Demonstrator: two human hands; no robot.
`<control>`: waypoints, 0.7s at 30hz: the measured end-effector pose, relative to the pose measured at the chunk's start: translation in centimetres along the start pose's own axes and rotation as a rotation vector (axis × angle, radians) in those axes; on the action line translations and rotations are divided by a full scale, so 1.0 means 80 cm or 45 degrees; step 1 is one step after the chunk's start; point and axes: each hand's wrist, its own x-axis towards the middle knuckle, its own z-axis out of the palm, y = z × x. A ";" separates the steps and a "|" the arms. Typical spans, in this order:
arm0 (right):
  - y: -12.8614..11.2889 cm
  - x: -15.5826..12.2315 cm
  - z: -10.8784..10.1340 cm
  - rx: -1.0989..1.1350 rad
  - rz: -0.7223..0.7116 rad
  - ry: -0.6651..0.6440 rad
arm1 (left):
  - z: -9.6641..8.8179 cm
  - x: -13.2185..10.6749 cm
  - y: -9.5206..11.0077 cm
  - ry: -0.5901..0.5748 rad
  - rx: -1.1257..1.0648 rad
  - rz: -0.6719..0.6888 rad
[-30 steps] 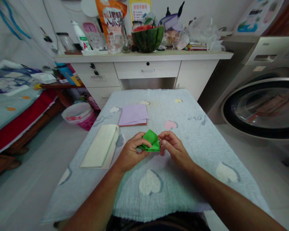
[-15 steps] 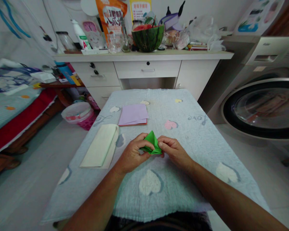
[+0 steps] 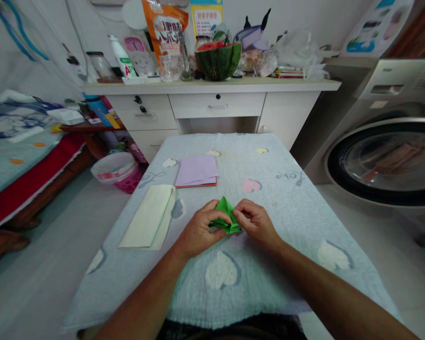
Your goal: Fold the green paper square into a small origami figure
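Observation:
A small piece of folded green paper [image 3: 225, 206] is held just above the table, one pointed corner facing away from me. My left hand [image 3: 203, 228] is closed on its left side, index finger across the front and thumb beneath. My right hand [image 3: 255, 218] pinches the right edge with thumb and curled fingers. Several layered folds show along the near edge; parts of the paper are hidden by my fingers. Beyond it lies a stack of square paper [image 3: 197, 170], lilac on top with red showing below. To the left rests a folded cream sheet [image 3: 147, 219].
A pale blue cloth with heart prints [image 3: 283, 264] covers the table. A white cabinet [image 3: 217, 105] stands behind it, bearing a cut watermelon [image 3: 217, 61], jars and bags. At left are a pink bin [image 3: 125, 177] and a bed; at right, a washing machine [image 3: 378, 156].
The green paper sits slightly lower in view and its near folds look more spread. My right fingers have shifted slightly along its right edge. Both hands keep hold of it.

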 end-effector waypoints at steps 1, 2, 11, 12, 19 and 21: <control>0.000 0.000 0.000 0.021 0.012 -0.008 | 0.001 0.000 0.001 0.010 0.017 0.006; 0.000 0.001 -0.001 0.053 0.025 -0.025 | 0.001 0.001 0.001 0.017 0.031 0.015; 0.001 0.003 -0.005 0.376 0.100 -0.100 | 0.001 0.005 0.007 -0.033 0.062 0.030; 0.002 0.003 -0.006 0.372 0.098 -0.104 | 0.001 0.005 0.006 -0.048 0.060 0.030; 0.003 0.003 -0.004 0.187 -0.036 -0.091 | 0.008 0.005 0.001 -0.117 0.052 0.022; 0.003 0.002 -0.003 0.114 -0.036 -0.047 | 0.009 0.005 0.000 -0.129 0.052 0.018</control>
